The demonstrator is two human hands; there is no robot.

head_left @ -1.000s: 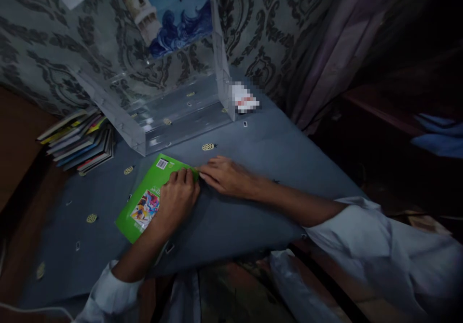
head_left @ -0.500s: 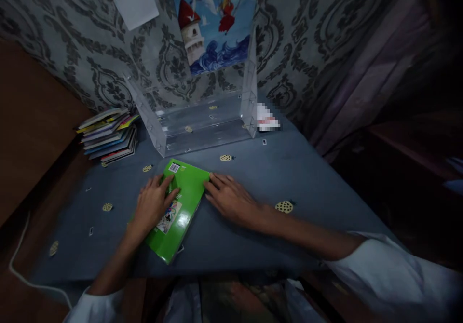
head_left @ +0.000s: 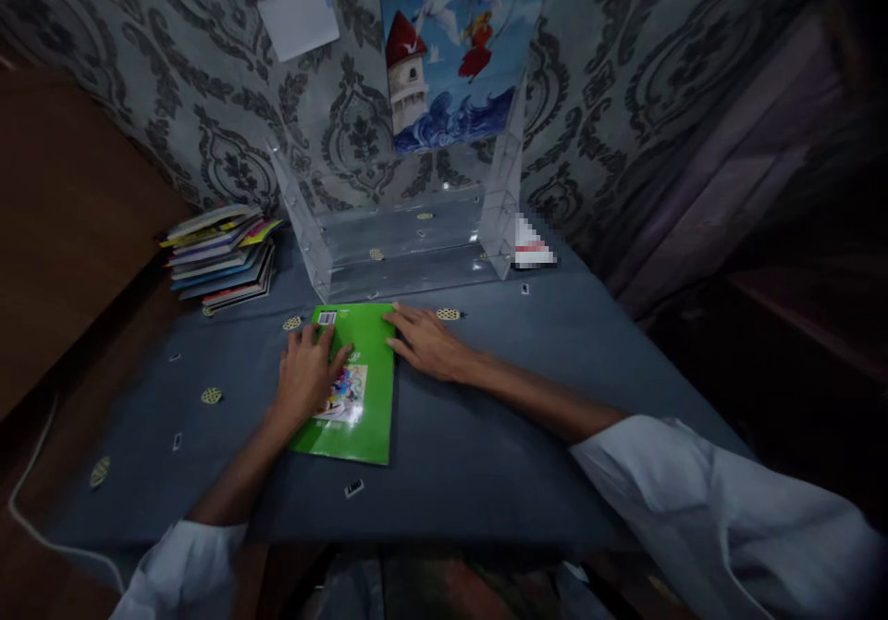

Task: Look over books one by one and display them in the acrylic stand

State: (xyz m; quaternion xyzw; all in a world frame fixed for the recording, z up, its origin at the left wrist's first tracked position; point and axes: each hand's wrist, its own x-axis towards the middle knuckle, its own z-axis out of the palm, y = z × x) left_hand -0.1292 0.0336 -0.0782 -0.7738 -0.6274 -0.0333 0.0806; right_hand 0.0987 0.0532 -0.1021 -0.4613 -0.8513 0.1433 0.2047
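Note:
A green book [head_left: 372, 389] lies flat on the table, with a barcode at its top left and a colourful picture lower down. Across its left part rests my left hand [head_left: 305, 367], fingers spread over the cover. My right hand [head_left: 431, 344] touches the book's upper right edge and corner with stretched fingers, the palm low over the cloth. Part of the picture and the left edge are hidden under my left hand.
Behind the book stands a clear plastic rack [head_left: 416, 273] against the patterned wall. A stack of books [head_left: 222, 259] sits at the back left. To the rack's right lies a blurred white and red item [head_left: 533, 248]. The dark blue tablecloth [head_left: 499, 453] has pineapple prints.
The green book has turned counterclockwise and now lies nearly straight before the rack. Both hands moved with it, still touching it. The camera view has shifted slightly left.

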